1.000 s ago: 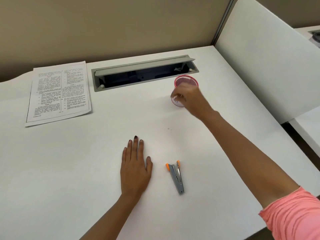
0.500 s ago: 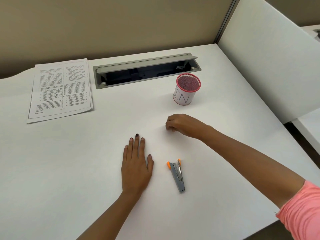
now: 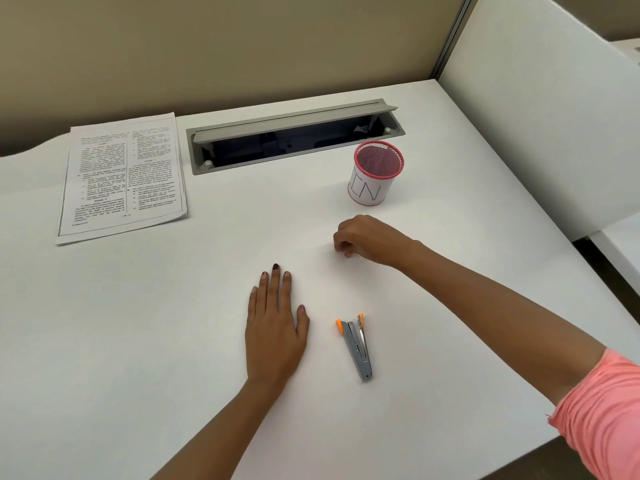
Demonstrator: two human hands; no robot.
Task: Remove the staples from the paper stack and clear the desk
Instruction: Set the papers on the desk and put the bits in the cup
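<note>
I am looking down at the white desk (image 3: 138, 341), which is lying wide and bare around my hands, with its near edge running under my right forearm and a white partition (image 3: 540, 133) closing off the right side. My left hand (image 3: 275, 329) is lying flat, palm down, fingers straight and close together with the thumb out, holding nothing. My right hand (image 3: 367, 239) is hovering low over the desk with its fingers curled in and the tips pinched together near the surface; I cannot tell whether anything is caught between them. The stapler (image 3: 356, 348), grey with orange tips, is lying just beside my left thumb and nearer me than my right hand, touching neither. The paper stack (image 3: 121, 178) is sitting well apart at the far left, flat, printed side up. A pink mesh cup (image 3: 375, 174) wrapped in lettered white paper is standing upright just beyond my right hand, and behind it the grey cable tray (image 3: 294, 136) is standing open along the back of the desk.
</note>
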